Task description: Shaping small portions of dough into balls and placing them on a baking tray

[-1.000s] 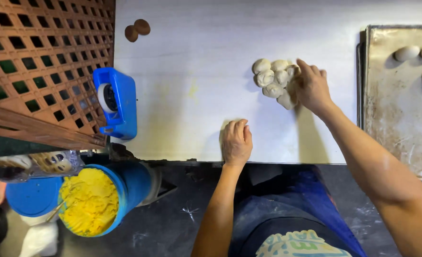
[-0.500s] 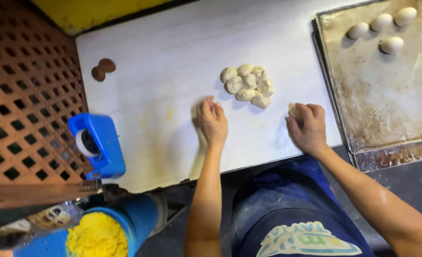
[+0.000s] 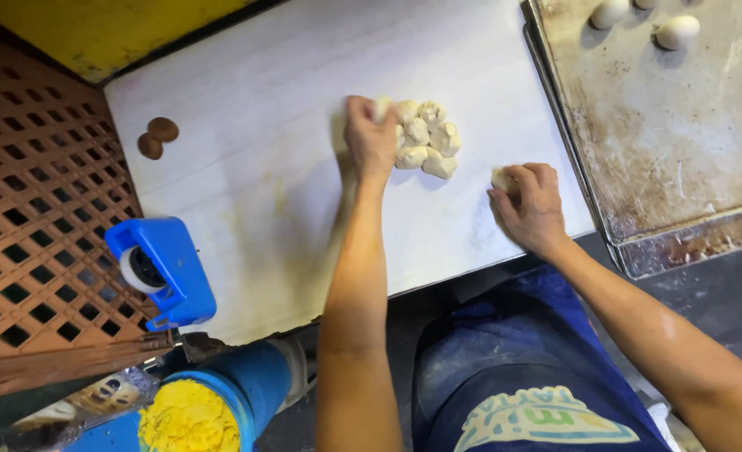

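Now we are portioning dough on the smooth white work board (image 3: 254,176): our left hand (image 3: 369,138) has its fingers closed on a soft, pale dough lump (image 3: 382,107) at the edge of the small heap of rough-cut dough pieces (image 3: 428,138), while our right hand (image 3: 528,205) is cupped, palm down, over another pale dough piece (image 3: 502,180), pressing it against the board just beside the heap.

We judge this to be the shaping step, one piece picked as another is rounded. The next move calls for a light circular press under the right palm and a clean lift with the left, so neighbouring lumps do not stick.

The dull, scuffed metal baking tray (image 3: 681,159) lies to the right, touching the board's edge, with smooth rounded dough balls (image 3: 677,32) at its far end.
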